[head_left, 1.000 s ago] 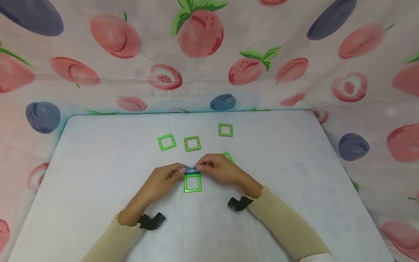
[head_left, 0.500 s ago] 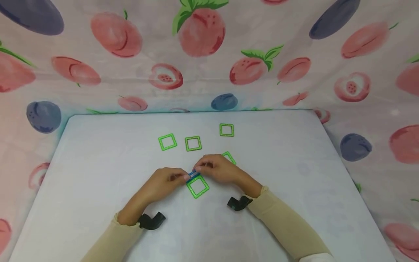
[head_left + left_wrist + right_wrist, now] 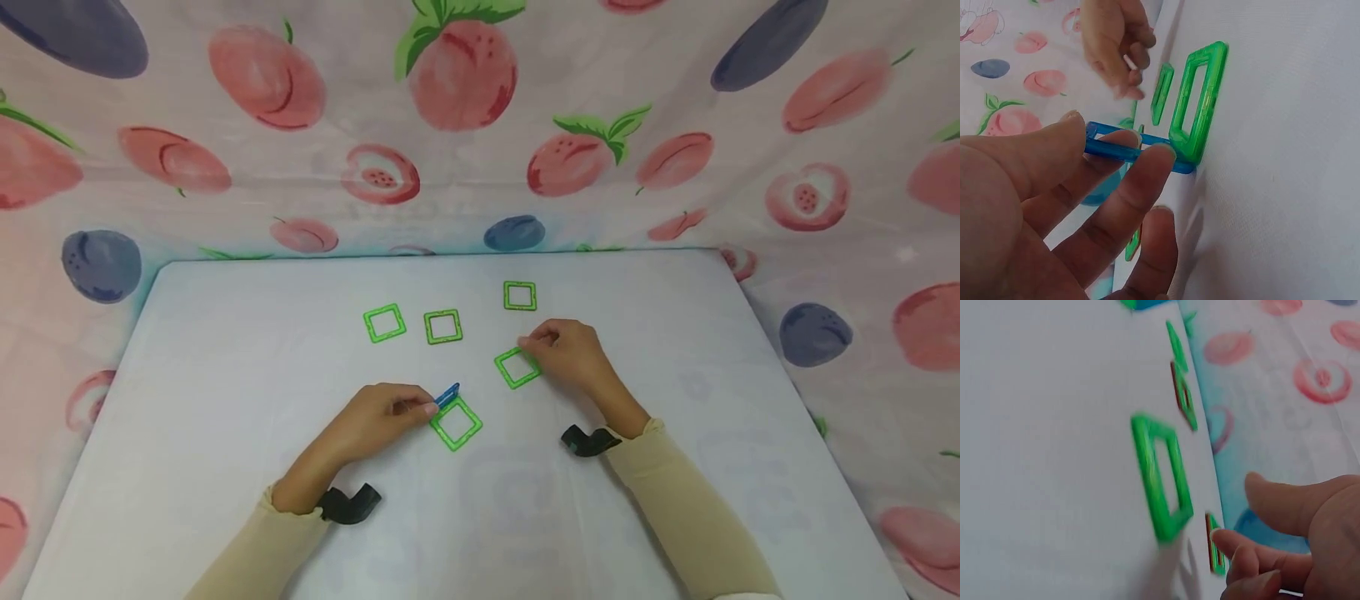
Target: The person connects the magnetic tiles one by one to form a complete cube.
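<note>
My left hand (image 3: 386,417) pinches a blue square frame-shaped magnetic tile (image 3: 1113,150) between thumb and fingers. The blue tile stands upright, its lower edge against one side of a green square magnetic tile (image 3: 468,439) that lies flat on the white table. Off to the right, my right hand (image 3: 567,354) is over the far right corner of another flat green tile (image 3: 504,375). In the right wrist view its thumb and index finger are spread apart, with nothing between them. Whether that hand touches the tile cannot be told.
Farther back lie three more green square tiles: a left one (image 3: 389,337), a middle one (image 3: 446,340) and a right one (image 3: 520,308). Behind the white table (image 3: 225,375) hangs a fruit-printed cloth (image 3: 450,167). Each wrist wears a black camera mount.
The blue tile and its green tile have turned at an angle, the green one swinging slightly right. My right hand has let go of the blue tile and moved right.
</note>
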